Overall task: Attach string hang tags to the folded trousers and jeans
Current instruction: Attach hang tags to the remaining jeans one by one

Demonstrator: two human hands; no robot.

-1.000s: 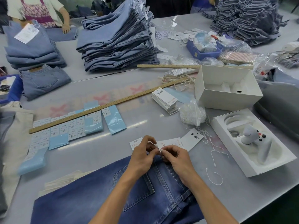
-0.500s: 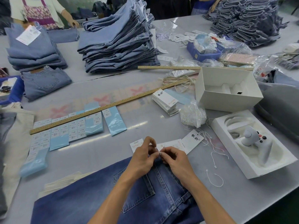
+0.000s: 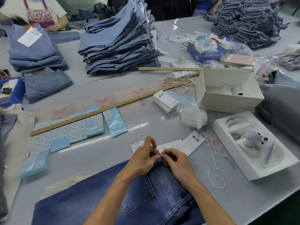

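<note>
now | dark blue jeans [image 3: 100, 200] flat, back pocket up | hang tags [image 3: 180, 146] white

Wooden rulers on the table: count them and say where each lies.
2. One long ruler lies diagonally across the middle of the table, over the blue label sheets. A second ruler lies beyond it, behind the open white box. Others may be hidden under clutter.

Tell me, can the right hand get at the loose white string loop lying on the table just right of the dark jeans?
Probably yes. The string loop lies bare on the table beside the right hand, nothing between, but that hand is pinching something tiny at the waistband.
</note>
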